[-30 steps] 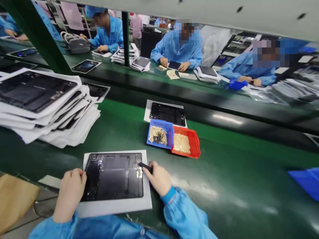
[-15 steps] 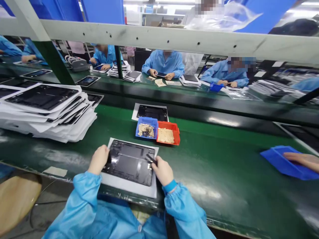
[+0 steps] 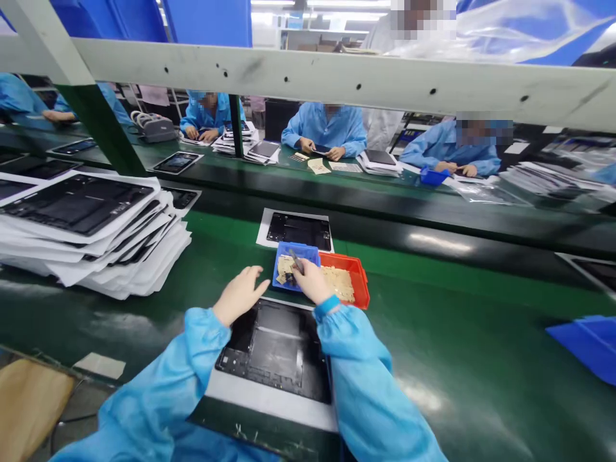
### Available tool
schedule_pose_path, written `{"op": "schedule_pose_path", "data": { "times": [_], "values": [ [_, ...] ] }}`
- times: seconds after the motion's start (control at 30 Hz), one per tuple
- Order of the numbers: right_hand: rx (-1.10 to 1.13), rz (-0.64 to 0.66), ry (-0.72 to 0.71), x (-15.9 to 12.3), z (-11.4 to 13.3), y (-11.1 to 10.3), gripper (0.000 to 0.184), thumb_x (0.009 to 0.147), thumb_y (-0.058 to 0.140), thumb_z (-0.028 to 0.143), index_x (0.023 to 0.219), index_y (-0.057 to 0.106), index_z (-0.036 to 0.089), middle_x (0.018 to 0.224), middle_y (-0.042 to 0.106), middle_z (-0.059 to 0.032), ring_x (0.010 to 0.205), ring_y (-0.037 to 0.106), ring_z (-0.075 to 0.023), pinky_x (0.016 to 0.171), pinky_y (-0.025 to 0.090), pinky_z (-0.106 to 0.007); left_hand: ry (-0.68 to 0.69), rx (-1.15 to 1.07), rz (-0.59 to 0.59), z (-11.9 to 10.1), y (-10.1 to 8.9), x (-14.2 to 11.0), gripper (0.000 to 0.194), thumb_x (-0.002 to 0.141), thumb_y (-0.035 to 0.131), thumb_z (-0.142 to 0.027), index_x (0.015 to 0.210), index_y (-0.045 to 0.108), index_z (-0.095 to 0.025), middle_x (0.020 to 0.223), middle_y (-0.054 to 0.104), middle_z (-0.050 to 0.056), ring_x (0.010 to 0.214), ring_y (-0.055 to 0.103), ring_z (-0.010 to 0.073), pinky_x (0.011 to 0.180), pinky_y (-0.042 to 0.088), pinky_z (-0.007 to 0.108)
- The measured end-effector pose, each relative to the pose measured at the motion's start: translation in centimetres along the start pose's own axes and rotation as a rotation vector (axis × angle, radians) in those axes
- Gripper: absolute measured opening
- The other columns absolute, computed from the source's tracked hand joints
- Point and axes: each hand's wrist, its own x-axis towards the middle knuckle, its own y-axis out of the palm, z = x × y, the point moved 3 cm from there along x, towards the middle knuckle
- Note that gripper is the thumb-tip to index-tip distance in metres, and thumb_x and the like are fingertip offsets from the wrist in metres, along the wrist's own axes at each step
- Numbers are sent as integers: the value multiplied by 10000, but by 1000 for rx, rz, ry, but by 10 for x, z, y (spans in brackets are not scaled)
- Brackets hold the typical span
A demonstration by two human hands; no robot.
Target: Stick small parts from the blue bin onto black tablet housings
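My right hand (image 3: 312, 281) is closed round a pair of dark tweezers (image 3: 296, 260), whose tips reach into a small blue tray (image 3: 297, 248). In that tray lie beige pieces and small black bits. My left hand (image 3: 241, 295) is held with its fingers apart, near the tray's left side and over the top left part of a black tablet housing (image 3: 279, 350). The housing lies on a white sheet (image 3: 269, 399) in front of me, partly covered by my right sleeve. A red tray (image 3: 360, 282) with beige pieces stands against the blue one, partly behind my right hand.
A tall stack of sheets and black housings (image 3: 91, 256) stands at left. Another housing (image 3: 301, 230) lies behind the trays. At right is a blue bin (image 3: 590, 343). A metal beam (image 3: 327, 77) crosses above the bench. Co-workers in blue sit opposite.
My right hand has moved the tweezers from the housing up to the blue tray. My left hand has let go of the housing's left edge and moved right and forward. A co-worker's hand at right has left view.
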Motion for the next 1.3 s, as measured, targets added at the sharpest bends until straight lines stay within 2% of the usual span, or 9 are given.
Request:
{"op": "schedule_pose_path", "data": {
  "times": [0.07,0.13,0.3,0.5,0.63,0.8,0.93,1.1,1.3],
  "values": [
    [-21,16,57,32,1,17,218,901,530,303,1020,581,128,989,612,-51,878,599,-167,794,494,-371,45,-121,-46,-5,13,23,402,894,455,-326,1245,413,-134,1218,502,136,1046,559,186,932,434,324],
    [-41,24,103,51,-3,31,240,891,547,322,1029,579,128,1014,601,-57,890,595,-173,791,500,-378,68,-232,-56,-4,27,37,406,890,474,-288,1249,406,-113,1193,526,137,967,598,171,870,485,326],
    [-41,16,130,58,-14,43,253,894,541,326,1054,569,132,1038,592,-62,921,586,-182,808,494,-390,115,-437,-18,6,44,43,275,875,516,-253,1115,518,-119,1037,621,86,818,633,144,748,540,315],
    [50,110,71,59,-12,54,212,882,563,317,966,597,125,934,617,-36,826,603,-152,754,510,-349,124,-509,6,7,45,44,237,857,487,-255,1054,556,-143,1009,640,85,815,640,150,758,540,294],
    [99,65,71,56,-10,53,211,893,546,324,932,601,124,906,620,-32,810,603,-146,750,507,-342,123,-501,10,6,43,42,243,849,479,-258,1054,553,-152,1013,635,81,810,642,155,742,541,287],
    [117,-9,72,49,-11,36,222,906,519,331,964,589,128,912,616,-33,828,600,-153,770,498,-352,88,-440,-92,1,22,46,311,827,506,-250,1125,520,-162,1123,570,96,945,601,189,858,496,356],
    [123,58,33,48,-6,37,207,883,560,322,941,600,127,904,620,-29,827,603,-153,769,501,-354,56,-450,-108,-4,9,54,321,838,497,-248,1146,495,-157,1118,580,104,888,624,169,805,514,320],
    [120,69,56,54,-6,50,228,884,558,324,998,586,128,954,612,-43,864,598,-166,784,499,-371,23,-477,-48,-5,14,56,342,831,506,-223,1162,474,-141,1087,610,110,739,653,140,726,540,291],
    [132,86,84,62,-10,56,226,890,551,323,996,588,127,971,612,-46,863,600,-163,777,506,-365,61,-515,12,-6,20,53,279,807,514,-160,1086,524,-159,1042,636,77,827,657,149,759,547,268]
  ]
}}
